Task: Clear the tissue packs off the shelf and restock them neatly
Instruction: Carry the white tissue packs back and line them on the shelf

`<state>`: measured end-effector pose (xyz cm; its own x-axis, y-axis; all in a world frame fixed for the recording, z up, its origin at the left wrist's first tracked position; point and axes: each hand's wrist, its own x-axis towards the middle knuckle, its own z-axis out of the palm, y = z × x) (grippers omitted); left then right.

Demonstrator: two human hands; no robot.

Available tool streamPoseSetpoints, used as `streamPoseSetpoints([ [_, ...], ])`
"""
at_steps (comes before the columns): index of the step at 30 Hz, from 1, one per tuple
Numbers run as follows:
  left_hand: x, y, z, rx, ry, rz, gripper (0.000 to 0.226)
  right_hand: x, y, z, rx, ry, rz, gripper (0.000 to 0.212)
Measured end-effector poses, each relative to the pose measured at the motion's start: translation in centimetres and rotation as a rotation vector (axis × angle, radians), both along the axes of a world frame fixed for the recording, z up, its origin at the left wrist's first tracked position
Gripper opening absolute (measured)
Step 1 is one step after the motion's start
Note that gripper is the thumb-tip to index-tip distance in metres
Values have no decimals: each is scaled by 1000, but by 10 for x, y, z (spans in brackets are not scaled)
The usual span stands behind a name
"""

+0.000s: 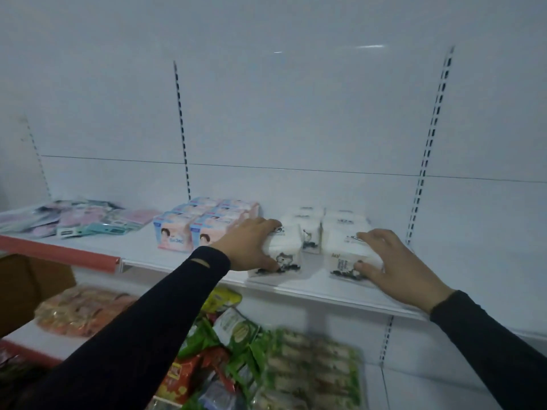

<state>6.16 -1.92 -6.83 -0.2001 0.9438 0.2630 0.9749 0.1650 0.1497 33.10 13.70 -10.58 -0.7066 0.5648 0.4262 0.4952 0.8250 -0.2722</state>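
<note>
**Both hands on the front tissue packs**

On the white shelf [165,255], the left hand [250,244] curls over the left front tissue pack [284,255], thumb low on its face; the right hand [393,261] grips the right front tissue pack [344,253] the same way. More white packs [310,220] sit just behind — pink packs [204,226] stand beside them. Flat packets [74,218] lie far left. Below, blurred snack bags [296,365] are partly hidden by the left sleeve [133,335].

The tissue packs [284,250] wore glossy, smooth plastic film; the shelf [325,288] was smooth white painted metal; the sleeves [142,329] were matt dark cloth.
</note>
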Motion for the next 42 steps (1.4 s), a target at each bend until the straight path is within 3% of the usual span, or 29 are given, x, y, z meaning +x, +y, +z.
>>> streamPoseSetpoints([
  [4,5,30,-17,0,-30,-12,82,-8,17,-17,-55,34,20,61],
  [11,-18,38,-25,3,-68,54,81,-7,22,-19,4,11,-79,83],
  [18,-6,50,-34,64,-154,-2,78,-28,17,-21,-94,64,-57,68],
  [23,-2,56,-45,150,-197,-58,76,-37,13,-24,-124,90,-108,68],
  [32,-3,67,-49,184,-122,-33,72,-49,23,-26,-105,90,-147,68],
  [38,-4,63,-48,127,-120,-6,77,-49,24,-23,-29,3,-193,73],
  [42,-10,46,-39,157,-164,3,74,-50,13,-14,131,2,-222,71],
])
